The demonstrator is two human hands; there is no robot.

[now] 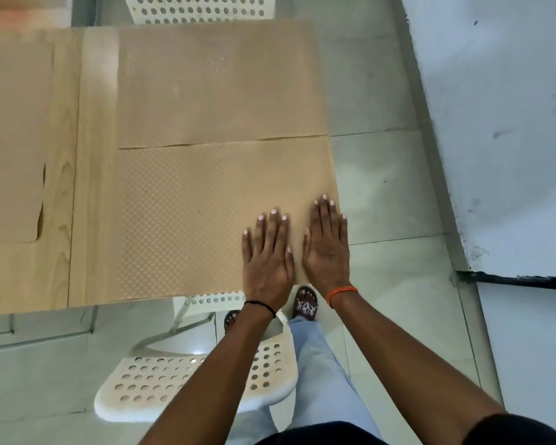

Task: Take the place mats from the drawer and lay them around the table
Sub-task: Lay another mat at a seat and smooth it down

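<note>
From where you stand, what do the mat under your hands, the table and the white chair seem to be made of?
The near place mat looks like thin tan plastic or vinyl: fine embossed dot pattern, lying flat under both hands. The table appears to be pale wood or wood-look laminate, with visible grain; which one I cannot tell. The white chair looks like moulded plastic or painted metal, smooth, punched with round holes.

The table runs off the frame at 9 o'clock, taking part of a place mat with it. At 12 o'clock a white chair is cropped, and the corner at 11 o'clock is a blur. The near chair sits partly behind both forearms.
</note>
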